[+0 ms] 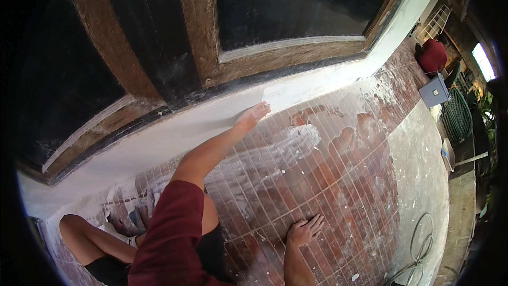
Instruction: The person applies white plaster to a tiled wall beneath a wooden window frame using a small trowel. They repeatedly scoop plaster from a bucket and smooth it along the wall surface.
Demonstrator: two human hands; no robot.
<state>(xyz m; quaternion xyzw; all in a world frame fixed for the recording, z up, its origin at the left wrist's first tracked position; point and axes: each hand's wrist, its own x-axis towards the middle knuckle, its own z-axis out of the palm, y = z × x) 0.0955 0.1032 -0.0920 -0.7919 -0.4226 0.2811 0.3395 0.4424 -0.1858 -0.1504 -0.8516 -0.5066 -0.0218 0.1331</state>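
My left hand reaches out to the low white wall below the window frames and rests against its face. Its fingers are stretched forward and lie flat; I see nothing held, though the palm side is hidden. Around the fingertips the wall turns from a greyer stretch to a brighter white one. My right hand leans on the red-brown tiled floor, palm down with the fingers spread and nothing in them. White dust and small chips are scattered over the tiles.
Above the wall stand worn wooden window frames with dark panes. At the far right a person in a red top is crouched near a grey bin. A coiled hose lies on the concrete strip to the right.
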